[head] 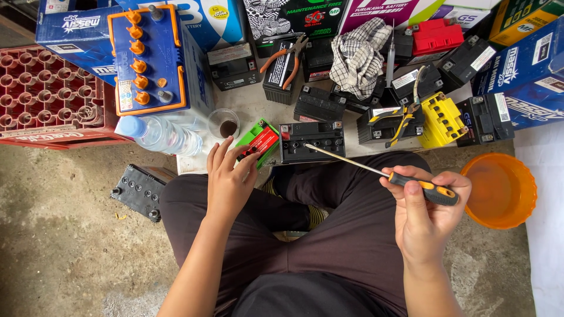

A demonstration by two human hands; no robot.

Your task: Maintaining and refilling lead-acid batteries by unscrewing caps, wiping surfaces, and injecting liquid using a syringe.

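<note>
Left hand (228, 179): fingers rest open on the green box (259, 141).
Right hand (426, 205): grips the screwdriver (376, 172).
Tip: by the black battery (311, 141).
Next: I think careful aim at its top.

The small battery (311, 141) sits at centre, the box (258, 141) touching it at 9 o'clock and the cup (224, 122) beyond at 10. The bottle (158, 134) lies at 9 o'clock of the cup. The cloth (359, 56) rests on batteries at 1 o'clock. The bowl (499, 191) stands at 4 o'clock, the crate (50, 97) far at 9.
</note>
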